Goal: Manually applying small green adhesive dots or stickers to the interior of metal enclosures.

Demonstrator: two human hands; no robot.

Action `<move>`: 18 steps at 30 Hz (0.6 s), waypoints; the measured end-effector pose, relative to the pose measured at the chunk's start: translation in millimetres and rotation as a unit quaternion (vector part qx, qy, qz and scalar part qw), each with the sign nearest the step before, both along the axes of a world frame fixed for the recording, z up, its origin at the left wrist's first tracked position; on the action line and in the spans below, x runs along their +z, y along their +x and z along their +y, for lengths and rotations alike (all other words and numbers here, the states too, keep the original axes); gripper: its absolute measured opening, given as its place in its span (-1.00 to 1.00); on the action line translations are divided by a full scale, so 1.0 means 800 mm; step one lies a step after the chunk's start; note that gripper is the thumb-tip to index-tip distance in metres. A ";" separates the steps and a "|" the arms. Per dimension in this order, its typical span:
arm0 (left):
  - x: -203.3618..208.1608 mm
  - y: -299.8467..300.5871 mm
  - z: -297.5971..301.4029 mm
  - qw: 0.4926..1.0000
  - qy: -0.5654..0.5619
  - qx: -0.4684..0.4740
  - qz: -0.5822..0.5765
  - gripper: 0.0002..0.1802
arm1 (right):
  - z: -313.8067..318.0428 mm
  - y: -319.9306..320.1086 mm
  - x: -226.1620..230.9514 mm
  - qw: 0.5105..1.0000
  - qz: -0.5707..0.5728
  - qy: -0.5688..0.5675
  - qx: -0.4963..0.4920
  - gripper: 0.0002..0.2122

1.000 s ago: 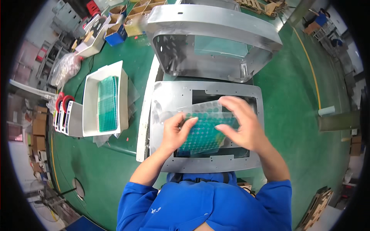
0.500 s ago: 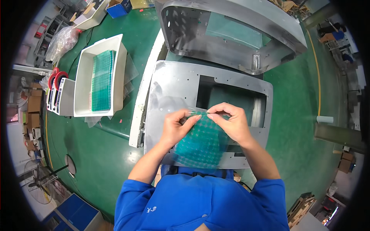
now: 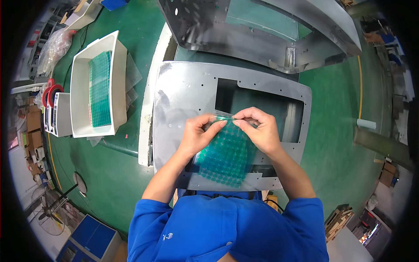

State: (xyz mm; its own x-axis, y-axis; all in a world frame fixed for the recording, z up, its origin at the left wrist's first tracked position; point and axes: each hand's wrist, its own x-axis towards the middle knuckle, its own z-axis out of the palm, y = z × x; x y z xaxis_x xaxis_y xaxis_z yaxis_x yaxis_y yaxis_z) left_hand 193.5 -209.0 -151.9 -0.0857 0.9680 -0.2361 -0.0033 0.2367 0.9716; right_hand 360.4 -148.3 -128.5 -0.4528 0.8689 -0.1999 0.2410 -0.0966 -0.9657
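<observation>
A clear, flexible sheet of green round stickers [image 3: 223, 155] hangs in front of me with its dots in rows. My left hand [image 3: 196, 135] pinches its top edge between thumb and forefinger. Close beside it, my right hand [image 3: 262, 132] also pinches that edge, thumb and forefinger together. The fingertips hide whether a single sticker is lifted there. Below the sheet lies a flat grey metal panel [image 3: 181, 89] with a large rectangular opening on its right side and small holes along its rim.
Beyond the panel stands a big grey metal housing [image 3: 257, 54] with a window. To the left, a white bin [image 3: 118, 83] holds a stack of green sticker sheets [image 3: 101, 89]. Red rings [image 3: 53, 94] sit on white boxes beside it. A fan [image 3: 49, 214] stands lower left.
The whole view has shifted a little, with the bin and panel edge now farther left. Both hands keep their pinch on the sheet's top edge, and the sheet's lower part has swung slightly.
</observation>
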 end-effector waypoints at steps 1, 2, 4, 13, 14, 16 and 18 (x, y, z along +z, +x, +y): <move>0.000 0.000 0.002 1.000 -0.006 -0.003 0.009 -0.92 | 0.000 0.000 -0.001 1.000 0.001 0.012 -0.005 -0.89; -0.001 0.000 0.003 1.000 -0.012 -0.005 0.017 -0.92 | -0.001 0.000 -0.002 1.000 0.003 0.024 -0.010 -0.90; -0.010 0.000 0.004 1.000 -0.017 -0.009 0.008 -0.92 | 0.000 -0.001 -0.005 0.999 0.008 0.037 -0.016 -0.90; -0.015 0.010 0.011 0.999 -0.015 0.023 -0.028 -0.90 | 0.005 0.005 -0.012 0.998 -0.022 0.063 -0.014 -0.92; -0.016 0.010 0.013 0.999 -0.022 0.027 -0.027 -0.90 | 0.007 0.003 -0.014 0.989 -0.044 0.141 -0.004 -0.93; -0.021 0.010 0.012 0.997 -0.030 0.066 -0.031 -0.89 | 0.023 0.005 -0.018 0.973 -0.074 0.216 -0.021 -0.93; -0.028 0.010 0.010 0.996 -0.035 0.075 -0.016 -0.87 | 0.062 0.018 -0.024 0.970 -0.094 0.210 -0.083 -0.94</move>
State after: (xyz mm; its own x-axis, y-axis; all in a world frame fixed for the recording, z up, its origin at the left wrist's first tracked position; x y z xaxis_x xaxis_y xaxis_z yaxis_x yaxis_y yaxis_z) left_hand 201.2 -201.1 -174.0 -0.2202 0.9258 -0.3072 -0.0753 0.2979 0.9516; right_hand 374.6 -98.8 -148.0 -0.2897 0.9492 0.1228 0.4307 0.2439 -0.8689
